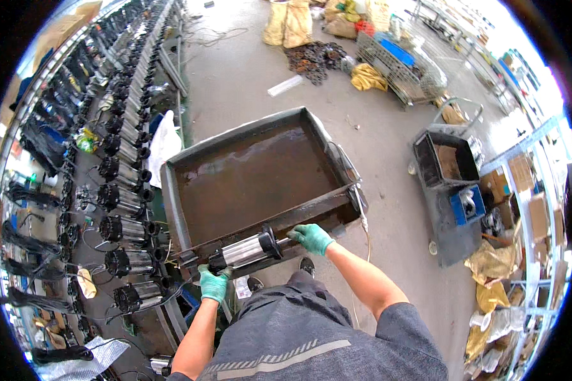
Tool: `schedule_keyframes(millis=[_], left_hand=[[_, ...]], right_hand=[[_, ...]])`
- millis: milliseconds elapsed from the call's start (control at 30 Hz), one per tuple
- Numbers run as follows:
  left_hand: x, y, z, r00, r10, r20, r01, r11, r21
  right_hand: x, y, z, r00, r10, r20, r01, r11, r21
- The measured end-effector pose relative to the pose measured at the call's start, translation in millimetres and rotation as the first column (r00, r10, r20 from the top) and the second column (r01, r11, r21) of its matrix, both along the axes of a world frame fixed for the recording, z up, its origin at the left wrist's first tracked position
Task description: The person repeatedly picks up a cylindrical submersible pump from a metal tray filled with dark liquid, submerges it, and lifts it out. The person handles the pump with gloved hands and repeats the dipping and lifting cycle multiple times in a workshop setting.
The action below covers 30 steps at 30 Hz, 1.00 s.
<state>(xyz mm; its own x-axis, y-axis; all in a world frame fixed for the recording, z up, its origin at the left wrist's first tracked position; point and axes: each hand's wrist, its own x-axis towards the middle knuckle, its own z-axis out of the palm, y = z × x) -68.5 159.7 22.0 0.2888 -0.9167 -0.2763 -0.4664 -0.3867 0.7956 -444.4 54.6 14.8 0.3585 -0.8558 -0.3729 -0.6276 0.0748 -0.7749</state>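
An electric motor [245, 251] with a silver ribbed body and black ends lies level across the near edge of a large metal tank [235, 138] of brown, murky liquid. My left hand [213, 283], in a green glove, grips the motor's black left end from below; part of the fingers is hidden. Past the black flange [270, 242] on the other end, my gloved right hand [313, 239] closes around the thin shaft [286, 240]. A black cable seems to run from the left end toward the rack on my left.
Similar motors [122, 228] stand in a long row on my left, with coiled black cables [22, 238] beyond them. A trolley [451, 235] carries a black crate [431, 162] and a blue bin [468, 205] at right. Shelving holds cartons [538, 219]. Sacks [288, 24] and dark rings [314, 60] lie far ahead.
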Motion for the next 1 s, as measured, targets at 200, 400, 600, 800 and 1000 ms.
schedule_keyframes(millis=[200, 400, 600, 800, 1000], left_hand=[[1, 1, 1, 0.997, 0.004, 0.083, -0.007, 1.000, 0.027], [-19, -13, 26, 0.992, -0.044, 0.121, 0.045, 0.999, -0.004], [4, 3, 5, 0.982, -0.002, 0.189, -0.001, 1.000, 0.014], [-1, -1, 19, 0.990, 0.026, 0.135, -0.039, 0.995, 0.096], [0, -6, 21, 0.970, -0.069, 0.231, 0.046, 0.994, 0.102]], right_hand=[[-46, 9, 24, 0.935, -0.334, -0.119, 0.195, 0.766, -0.612], [-203, 42, -129, 0.500, -0.860, -0.102, 0.846, 0.510, -0.157], [-142, -62, 9, 0.602, -0.797, 0.053, 0.786, 0.603, 0.132], [-132, -75, -20, 0.796, -0.605, -0.021, 0.595, 0.789, -0.152], [-43, -8, 37, 0.805, -0.541, 0.241, 0.422, 0.810, 0.408]])
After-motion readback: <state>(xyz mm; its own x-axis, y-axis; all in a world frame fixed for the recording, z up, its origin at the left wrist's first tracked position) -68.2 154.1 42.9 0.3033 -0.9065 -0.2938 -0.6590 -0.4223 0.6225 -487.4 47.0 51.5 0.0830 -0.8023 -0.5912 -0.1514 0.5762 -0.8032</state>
